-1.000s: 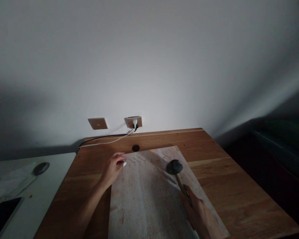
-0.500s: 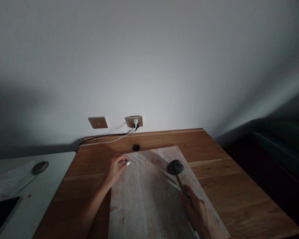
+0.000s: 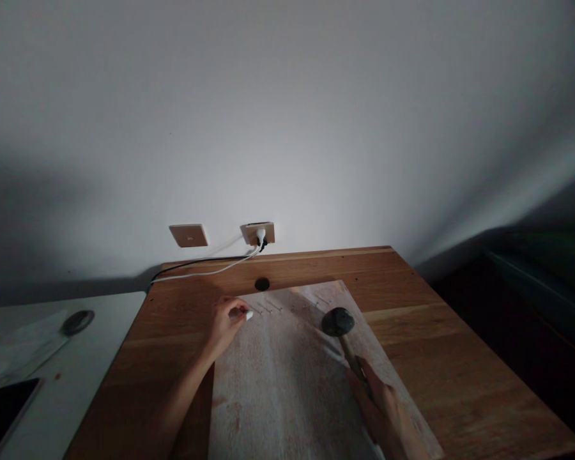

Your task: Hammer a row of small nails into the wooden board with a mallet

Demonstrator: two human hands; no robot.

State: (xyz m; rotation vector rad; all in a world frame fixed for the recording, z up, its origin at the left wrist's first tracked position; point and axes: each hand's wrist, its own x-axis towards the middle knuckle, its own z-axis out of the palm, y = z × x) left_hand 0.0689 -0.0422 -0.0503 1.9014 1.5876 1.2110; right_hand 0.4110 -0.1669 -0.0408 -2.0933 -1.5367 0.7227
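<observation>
My right hand [image 3: 382, 409] is wrapped round the wooden handle of a rubber mallet [image 3: 338, 322]. Its black head hovers over the right part of a pale, worn wooden board [image 3: 268, 390]. At the board's far left corner, my left hand [image 3: 226, 324] pinches a small white piece [image 3: 249, 315] between thumb and fingertips; its exact kind is too small to make out. Several thin nails [image 3: 270, 312] stand in a row along the far edge of the board, running right from the white piece. They cast slanting shadows.
Under the board is a brown wooden table [image 3: 441, 345] against a wall. Cables [image 3: 211, 273] run from a wall socket [image 3: 260, 234] along its back edge. On the left, a white table [image 3: 67, 383] bears a phone [image 3: 7, 409], a dark round object [image 3: 78, 322] and clear plastic [image 3: 23, 348].
The small white piece has turned slightly in my left fingers and sits a touch further right. My right hand and the mallet have hardly moved.
</observation>
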